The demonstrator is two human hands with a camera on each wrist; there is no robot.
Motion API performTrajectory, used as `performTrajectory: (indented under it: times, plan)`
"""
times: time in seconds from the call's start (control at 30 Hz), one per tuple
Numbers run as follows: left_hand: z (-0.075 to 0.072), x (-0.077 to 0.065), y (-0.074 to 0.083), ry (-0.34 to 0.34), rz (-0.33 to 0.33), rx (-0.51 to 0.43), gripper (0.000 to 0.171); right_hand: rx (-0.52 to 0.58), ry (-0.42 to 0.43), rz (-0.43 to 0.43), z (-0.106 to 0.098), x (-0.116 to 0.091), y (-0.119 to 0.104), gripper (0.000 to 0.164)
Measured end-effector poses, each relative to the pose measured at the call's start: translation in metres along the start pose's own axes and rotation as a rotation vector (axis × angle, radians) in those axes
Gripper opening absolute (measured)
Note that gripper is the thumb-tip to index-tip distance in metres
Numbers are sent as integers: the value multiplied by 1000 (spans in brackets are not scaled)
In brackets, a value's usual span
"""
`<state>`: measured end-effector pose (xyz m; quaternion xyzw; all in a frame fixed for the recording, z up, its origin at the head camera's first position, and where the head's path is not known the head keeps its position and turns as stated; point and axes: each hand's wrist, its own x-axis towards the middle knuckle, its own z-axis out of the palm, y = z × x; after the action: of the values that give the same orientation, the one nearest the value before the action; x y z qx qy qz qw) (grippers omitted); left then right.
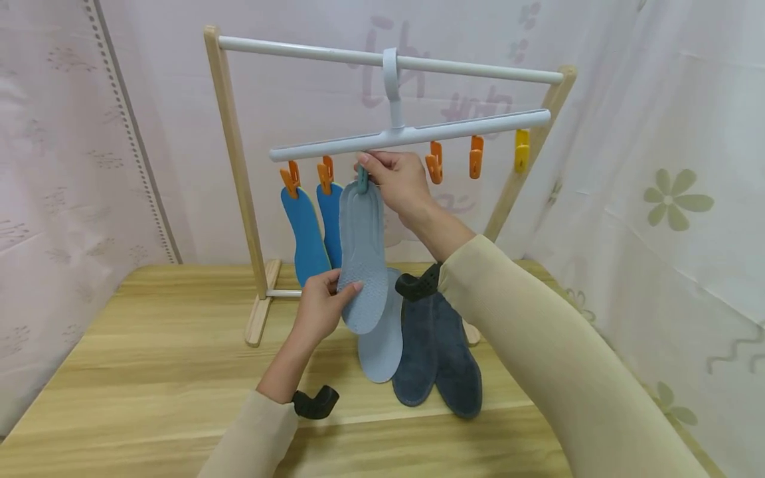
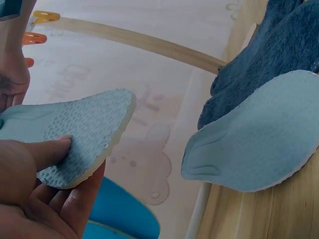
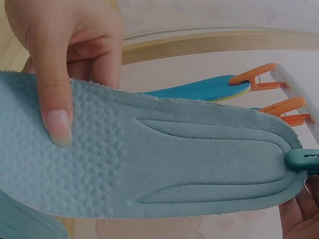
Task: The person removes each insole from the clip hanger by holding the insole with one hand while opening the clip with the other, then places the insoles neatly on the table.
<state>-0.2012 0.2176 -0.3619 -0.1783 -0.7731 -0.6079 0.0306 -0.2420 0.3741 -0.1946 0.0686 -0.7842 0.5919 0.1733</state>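
Note:
A light grey-blue insole [image 1: 363, 259] hangs upright below the white hanger [image 1: 352, 144], its narrow end in the mouth of a green clip [image 1: 362, 179]. My left hand [image 1: 319, 305] pinches the broad, dimpled end, thumb on the front and fingers behind. Up at the hanger bar, my right hand [image 1: 399, 182] holds the green clip between thumb and fingers. In the right wrist view the green clip [image 3: 303, 158] sits over the insole's edge, and the right fingertips are partly hidden. A second grey-blue insole [image 1: 382, 352] lies on the table behind and below.
Two blue insoles [image 1: 305, 236] hang from orange clips [image 1: 291, 179] on the left. Orange clips and a yellow clip [image 1: 522, 151] hang on the right. Two dark fuzzy insoles [image 1: 457, 358] lie on the wooden table [image 1: 179, 372]. A wood-and-white rack [image 1: 236, 139] carries the hanger.

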Motion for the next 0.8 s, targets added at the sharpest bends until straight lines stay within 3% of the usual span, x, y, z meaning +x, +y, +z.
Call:
performTrajectory:
  times: [0.37,0.63,0.8]
  plan:
    - [-9,-9,-3,-15,-35,52,29,63,-25,39,4,3,0,38]
    - [-4,-14,-12,-105,-32,115,29,95,-36,67,10,6,-3,40]
    - [-5,-16,-20,-155,-82,174,30,116,-54,67,16,3,-5,38]
